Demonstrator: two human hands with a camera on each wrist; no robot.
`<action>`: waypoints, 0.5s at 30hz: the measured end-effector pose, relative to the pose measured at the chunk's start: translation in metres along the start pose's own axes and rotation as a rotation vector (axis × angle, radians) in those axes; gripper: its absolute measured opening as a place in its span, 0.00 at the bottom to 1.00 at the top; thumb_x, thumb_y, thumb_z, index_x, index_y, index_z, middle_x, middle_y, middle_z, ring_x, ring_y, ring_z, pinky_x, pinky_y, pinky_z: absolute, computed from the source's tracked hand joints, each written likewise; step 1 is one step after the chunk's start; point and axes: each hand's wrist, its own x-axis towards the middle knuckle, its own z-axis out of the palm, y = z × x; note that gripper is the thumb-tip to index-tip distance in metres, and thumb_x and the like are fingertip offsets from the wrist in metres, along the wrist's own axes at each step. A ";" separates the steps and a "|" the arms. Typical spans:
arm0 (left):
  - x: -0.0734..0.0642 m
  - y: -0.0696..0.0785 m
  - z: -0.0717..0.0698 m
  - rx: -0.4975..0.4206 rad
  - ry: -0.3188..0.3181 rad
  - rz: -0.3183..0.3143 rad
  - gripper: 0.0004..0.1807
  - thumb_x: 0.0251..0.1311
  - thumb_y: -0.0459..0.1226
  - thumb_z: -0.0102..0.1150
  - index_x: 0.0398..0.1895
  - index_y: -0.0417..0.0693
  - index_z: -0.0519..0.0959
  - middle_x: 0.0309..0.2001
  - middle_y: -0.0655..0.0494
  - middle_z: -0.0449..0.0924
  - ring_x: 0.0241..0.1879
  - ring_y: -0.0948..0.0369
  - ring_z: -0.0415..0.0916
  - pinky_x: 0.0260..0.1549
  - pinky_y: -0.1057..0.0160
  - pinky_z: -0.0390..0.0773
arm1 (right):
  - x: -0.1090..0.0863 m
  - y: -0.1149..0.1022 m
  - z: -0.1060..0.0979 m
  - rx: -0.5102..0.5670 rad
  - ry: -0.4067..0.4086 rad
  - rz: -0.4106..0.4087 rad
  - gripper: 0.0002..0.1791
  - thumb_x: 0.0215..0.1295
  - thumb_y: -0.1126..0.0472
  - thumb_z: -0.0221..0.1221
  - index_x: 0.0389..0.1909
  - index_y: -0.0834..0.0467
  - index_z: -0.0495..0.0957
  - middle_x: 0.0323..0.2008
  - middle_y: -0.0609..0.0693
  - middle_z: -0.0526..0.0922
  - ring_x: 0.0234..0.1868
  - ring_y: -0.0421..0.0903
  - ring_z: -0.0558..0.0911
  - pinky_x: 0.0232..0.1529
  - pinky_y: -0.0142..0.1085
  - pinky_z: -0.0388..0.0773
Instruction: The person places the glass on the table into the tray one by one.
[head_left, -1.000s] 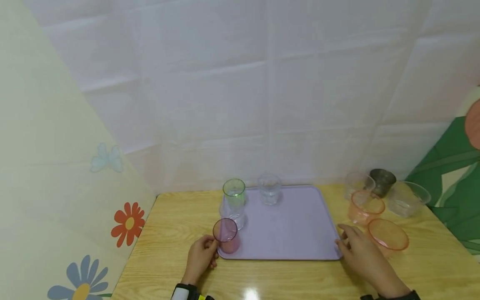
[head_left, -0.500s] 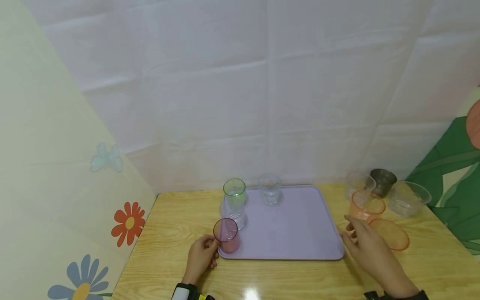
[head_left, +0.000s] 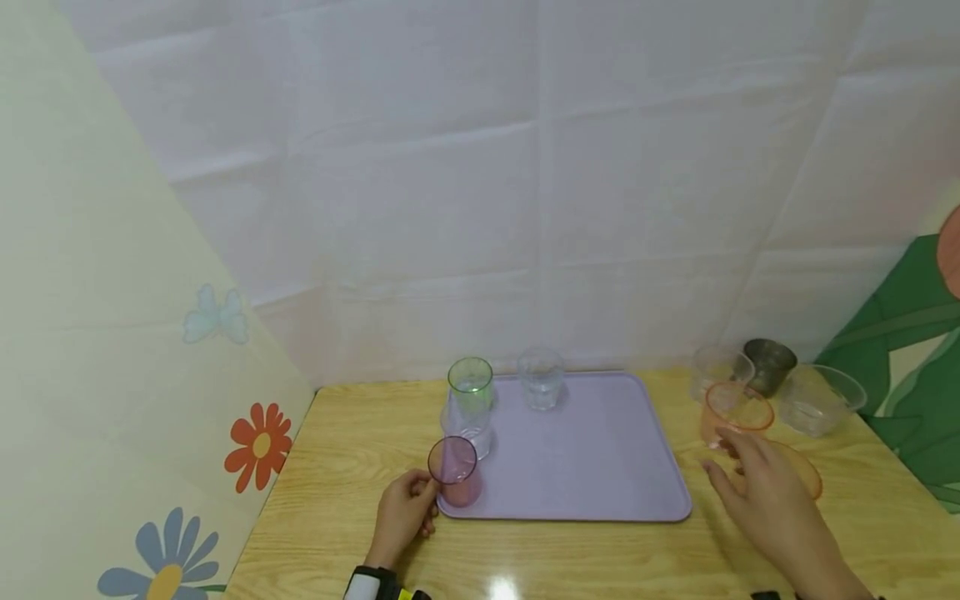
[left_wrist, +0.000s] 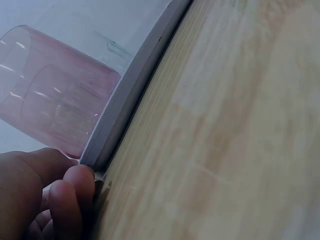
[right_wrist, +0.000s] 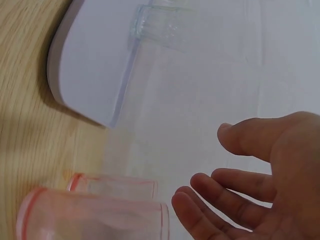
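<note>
1. Far left: wall panel w/ printed flowers (head_left: 260,446); no readable writing or brand anywhere, cups carry no labels.
2. Left hand (head_left: 405,515) at near-left corner of lilac tray (head_left: 592,467); fingers curled against the tray's edge, thumb side touching the pink cup (head_left: 454,472). Cannot tell if really gripping the cup; in left wrist view fingertips (left_wrist: 75,187) press on tray rim (left_wrist: 135,85), pink cup (left_wrist: 55,95) just behind.
3. Pink cup upright on tray's near-left corner, long axis vertical, mouth up.
4. Behind it, along left side of tray: clear cup (head_left: 467,429), then green cup (head_left: 470,385), both upright. Small clear glass (head_left: 540,377) at far edge, approx. middle.
5. Right of tray, on wooden table (head_left: 337,433): right hand (head_left: 765,492) spread open, fingers relaxed, holding nothing, fingertips at base of tall orange cup (head_left: 731,414), contact not sure.
6. Tall orange cup upright, mouth up, axis vertical; low orange bowl (head_left: 802,471) partly hidden behind the hand.
7. Further back-right: clear cup (head_left: 716,371), dark metal cup (head_left: 768,364), clear bowl (head_left: 817,400).
8. Right wrist view: open fingers (right_wrist: 225,195) near orange rims (right_wrist: 90,210), not gripping.
</note>
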 end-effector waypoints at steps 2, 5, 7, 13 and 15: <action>0.000 -0.001 0.000 -0.002 0.001 0.001 0.06 0.63 0.38 0.59 0.36 0.45 0.79 0.16 0.55 0.77 0.07 0.63 0.71 0.05 0.63 0.76 | 0.000 0.004 -0.002 -0.016 0.085 -0.055 0.28 0.38 0.69 0.70 0.45 0.73 0.75 0.35 0.66 0.78 0.34 0.64 0.77 0.29 0.58 0.75; 0.001 -0.001 0.000 -0.001 0.005 0.011 0.07 0.63 0.39 0.59 0.36 0.44 0.79 0.15 0.55 0.77 0.06 0.63 0.71 0.04 0.63 0.76 | -0.001 0.010 -0.004 -0.020 0.143 -0.091 0.30 0.32 0.69 0.69 0.44 0.73 0.75 0.35 0.68 0.78 0.35 0.67 0.76 0.33 0.60 0.71; 0.001 -0.001 -0.001 -0.001 0.004 0.018 0.07 0.63 0.39 0.59 0.36 0.44 0.79 0.16 0.55 0.77 0.06 0.63 0.71 0.04 0.63 0.76 | -0.002 0.013 -0.005 -0.005 0.150 -0.092 0.30 0.33 0.69 0.68 0.44 0.73 0.75 0.36 0.69 0.77 0.37 0.69 0.74 0.36 0.62 0.70; 0.001 -0.002 0.000 0.000 0.000 0.000 0.06 0.63 0.38 0.59 0.37 0.46 0.79 0.16 0.55 0.77 0.07 0.62 0.71 0.05 0.62 0.76 | -0.005 0.024 -0.010 -0.012 0.201 -0.124 0.37 0.60 0.38 0.57 0.42 0.74 0.75 0.41 0.74 0.73 0.39 0.73 0.69 0.39 0.66 0.65; 0.001 -0.002 0.000 0.000 0.001 -0.011 0.06 0.63 0.39 0.59 0.37 0.47 0.79 0.16 0.55 0.77 0.07 0.62 0.71 0.06 0.61 0.77 | -0.007 0.027 -0.012 -0.048 0.204 -0.106 0.44 0.59 0.31 0.52 0.41 0.75 0.74 0.43 0.76 0.72 0.40 0.75 0.68 0.39 0.68 0.64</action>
